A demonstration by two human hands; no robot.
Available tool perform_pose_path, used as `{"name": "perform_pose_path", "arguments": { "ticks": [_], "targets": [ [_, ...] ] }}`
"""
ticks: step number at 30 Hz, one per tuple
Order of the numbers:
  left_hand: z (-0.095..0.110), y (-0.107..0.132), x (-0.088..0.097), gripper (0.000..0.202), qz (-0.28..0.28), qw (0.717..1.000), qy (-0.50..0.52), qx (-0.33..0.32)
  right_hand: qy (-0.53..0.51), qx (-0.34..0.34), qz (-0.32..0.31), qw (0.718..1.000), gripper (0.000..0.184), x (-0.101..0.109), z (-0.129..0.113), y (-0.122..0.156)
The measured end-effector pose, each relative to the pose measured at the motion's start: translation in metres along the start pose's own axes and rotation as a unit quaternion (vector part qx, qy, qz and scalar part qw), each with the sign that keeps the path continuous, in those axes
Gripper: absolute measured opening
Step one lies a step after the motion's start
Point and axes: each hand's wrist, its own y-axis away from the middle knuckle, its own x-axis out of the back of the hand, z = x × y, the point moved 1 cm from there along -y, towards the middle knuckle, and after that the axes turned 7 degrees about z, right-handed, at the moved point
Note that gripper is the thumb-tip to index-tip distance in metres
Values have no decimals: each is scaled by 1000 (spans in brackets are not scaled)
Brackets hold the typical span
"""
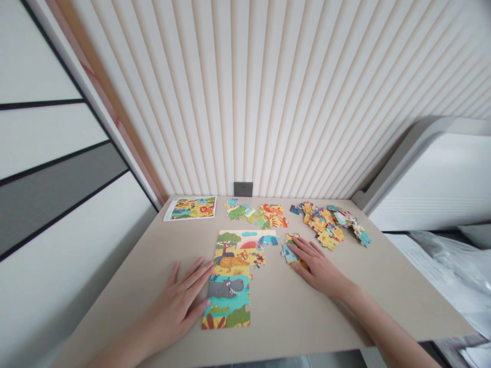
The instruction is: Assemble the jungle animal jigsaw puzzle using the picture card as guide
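Observation:
A partly joined jigsaw puzzle [229,286] lies flat on the table, showing a tree, a leopard, a hippo and part of an elephant. My left hand [184,296] rests along its left edge, fingers spread, fingertips touching the border. To the right of the puzzle, my right hand [312,263] lies over a small group of puzzle pieces [289,254] in blue, yellow and green. Its fingers are stretched out on top of them, and they partly hide the pieces. A gap of bare tabletop separates this group from the joined puzzle.
Behind the puzzle lie green and blue pieces [238,211] and orange-red pieces [271,215]. A larger heap of loose pieces [324,225] sits at the back right. The printed picture sheet [191,208] is at the back left. A ribbed wall with a socket [243,189] borders the table [291,322].

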Motion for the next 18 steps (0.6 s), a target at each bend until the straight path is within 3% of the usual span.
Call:
{"name": "perform_pose_path", "arguments": {
  "ticks": [5, 9, 11, 14, 18],
  "targets": [
    [0, 0, 1, 72, 10, 1000, -2, -11, -6, 10, 27, 1000, 57, -3, -5, 2],
    [-10, -9, 13, 59, 14, 999, 16, -34, -10, 19, 17, 1000, 57, 1, -14, 0],
    [-18, -24, 21, 50, 15, 999, 30, -31, -17, 18, 27, 999, 57, 6, -14, -8],
    [-34, -59, 27, 44, 39, 999, 23, -14, -49, -10, 93, 994, 49, 13, -8, -28],
    [-55, -100, 14, 42, 97, 995, 24, 8, -104, -67, 197, 973, 39, 7, 0, -45]
  ]
}}
